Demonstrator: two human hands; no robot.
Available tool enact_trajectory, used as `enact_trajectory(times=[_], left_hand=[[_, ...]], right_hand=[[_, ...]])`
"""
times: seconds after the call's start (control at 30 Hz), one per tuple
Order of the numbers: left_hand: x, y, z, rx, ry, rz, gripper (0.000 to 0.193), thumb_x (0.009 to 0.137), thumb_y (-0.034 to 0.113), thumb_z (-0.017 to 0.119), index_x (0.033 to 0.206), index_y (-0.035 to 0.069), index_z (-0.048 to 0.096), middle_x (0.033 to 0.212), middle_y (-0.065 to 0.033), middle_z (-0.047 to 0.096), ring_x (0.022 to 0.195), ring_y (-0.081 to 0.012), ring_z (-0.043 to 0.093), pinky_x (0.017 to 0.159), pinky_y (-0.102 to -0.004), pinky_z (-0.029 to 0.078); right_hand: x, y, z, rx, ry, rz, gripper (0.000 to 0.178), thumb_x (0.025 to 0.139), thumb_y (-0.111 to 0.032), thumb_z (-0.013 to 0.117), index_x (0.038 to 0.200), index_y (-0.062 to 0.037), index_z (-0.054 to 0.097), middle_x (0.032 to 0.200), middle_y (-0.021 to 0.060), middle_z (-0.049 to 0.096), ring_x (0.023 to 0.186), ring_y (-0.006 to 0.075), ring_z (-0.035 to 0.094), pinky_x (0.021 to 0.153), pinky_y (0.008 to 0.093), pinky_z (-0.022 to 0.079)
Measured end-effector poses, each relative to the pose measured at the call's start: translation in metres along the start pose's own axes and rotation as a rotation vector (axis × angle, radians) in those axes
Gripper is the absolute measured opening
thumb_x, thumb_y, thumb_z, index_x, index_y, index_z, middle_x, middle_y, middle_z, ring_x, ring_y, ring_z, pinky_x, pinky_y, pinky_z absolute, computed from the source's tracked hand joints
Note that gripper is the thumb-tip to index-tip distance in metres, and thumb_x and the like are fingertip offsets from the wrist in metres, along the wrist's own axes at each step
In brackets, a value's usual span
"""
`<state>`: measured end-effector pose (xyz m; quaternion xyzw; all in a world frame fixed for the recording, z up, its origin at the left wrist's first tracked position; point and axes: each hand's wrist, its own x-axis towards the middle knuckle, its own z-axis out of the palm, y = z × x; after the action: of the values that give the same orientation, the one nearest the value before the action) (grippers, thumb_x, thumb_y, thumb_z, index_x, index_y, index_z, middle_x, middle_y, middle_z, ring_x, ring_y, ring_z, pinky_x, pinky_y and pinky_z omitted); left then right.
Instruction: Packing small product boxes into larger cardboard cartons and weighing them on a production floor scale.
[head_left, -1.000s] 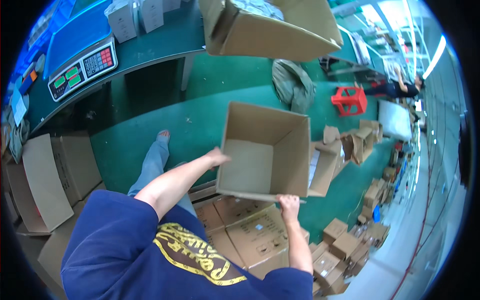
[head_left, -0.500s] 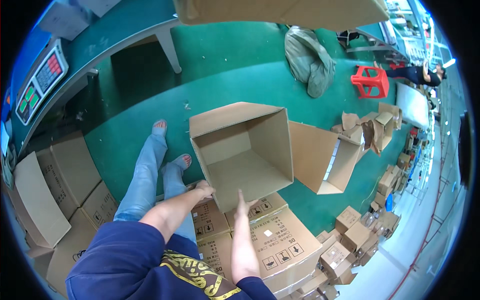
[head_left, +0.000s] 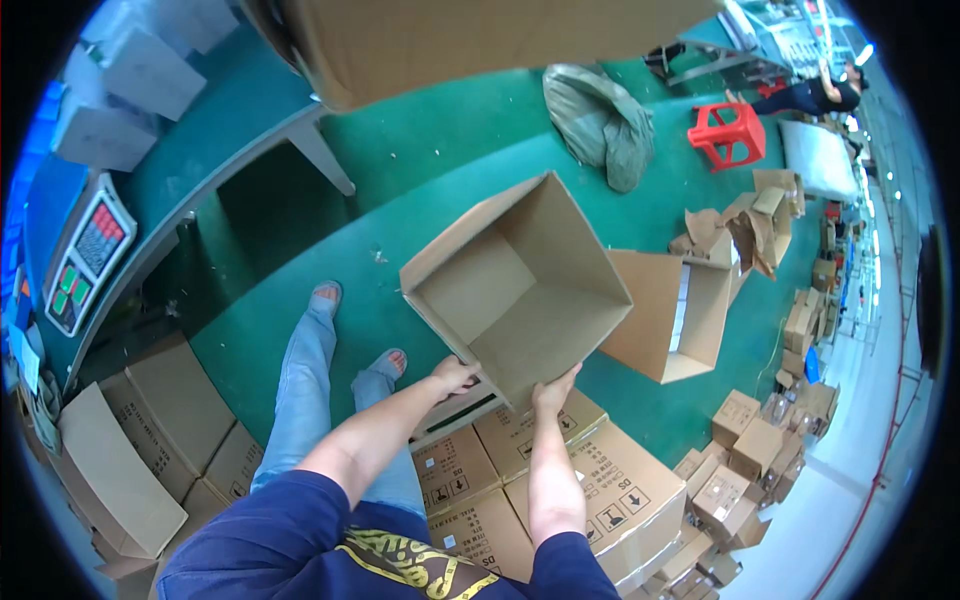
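Note:
An open, hollow cardboard box (head_left: 540, 325) is held in front of me, turned so that its bare brown inside shows. Fingers of my left hand (head_left: 455, 378) are closed round its near left edge. My right hand (head_left: 553, 390) grips the near edge farther right, thumb toward the inside. Below the box lie closed, printed cardboard cartons (head_left: 625, 480), taped and packed side by side. A pale slatted edge (head_left: 455, 420) shows beneath my left hand; what it belongs to is mostly hidden.
Another open box (head_left: 690, 320) stands to the right. At left is a green table (head_left: 250, 110) with a scale (head_left: 90, 255). A large cardboard piece (head_left: 500, 45) hangs across the top. Farther off are a grey-green sack (head_left: 600, 125), a red stool (head_left: 728, 135) and a person (head_left: 810, 97).
The box in my hands has turned and shifted a little to the right. Both hands have stayed on its near edge. The whole view has swung slightly.

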<state>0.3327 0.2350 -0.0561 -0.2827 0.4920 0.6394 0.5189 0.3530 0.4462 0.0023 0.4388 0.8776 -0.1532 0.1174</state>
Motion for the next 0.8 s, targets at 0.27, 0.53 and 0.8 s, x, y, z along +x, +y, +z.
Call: enact_trajectory(times=[0.27, 0.53, 0.8], left_hand=[[-0.214, 0.095, -0.186, 0.469, 0.109, 0.322, 0.038, 0.091, 0.029, 0.061, 0.116, 0.001, 0.052, 0.102, -0.0108, 0.063, 0.092, -0.0193, 0.062, 0.078, -0.034, 0.052], [-0.483, 0.236, -0.279, 0.471, 0.419, 0.824, 0.022, 0.095, 0.018, 0.056, 0.108, 0.0, 0.059, 0.097, -0.0086, 0.067, 0.095, -0.0143, 0.062, 0.084, -0.0289, 0.049], [-0.515, 0.309, -0.323, -0.001, 0.687, 1.223, 0.012, 0.096, 0.005, 0.053, 0.105, -0.002, 0.056, 0.099, -0.0115, 0.066, 0.095, -0.0176, 0.064, 0.088, -0.0301, 0.05]], right_hand=[[-0.105, -0.054, -0.019, 0.314, -0.286, -0.245, 0.052, 0.078, -0.002, 0.064, 0.128, -0.0012, 0.05, 0.116, 0.0156, 0.06, 0.108, 0.0265, 0.058, 0.095, 0.0349, 0.046], [-0.263, -0.319, -0.067, 0.27, -1.03, -0.828, 0.037, 0.09, -0.017, 0.059, 0.124, -0.0027, 0.055, 0.086, 0.0064, 0.069, 0.08, 0.0123, 0.063, 0.073, 0.0265, 0.049], [-0.311, -0.669, -0.266, 0.472, -0.419, -1.703, 0.02, 0.09, -0.01, 0.054, 0.107, -0.003, 0.063, 0.101, 0.0151, 0.067, 0.094, 0.0284, 0.065, 0.082, 0.0355, 0.051]])
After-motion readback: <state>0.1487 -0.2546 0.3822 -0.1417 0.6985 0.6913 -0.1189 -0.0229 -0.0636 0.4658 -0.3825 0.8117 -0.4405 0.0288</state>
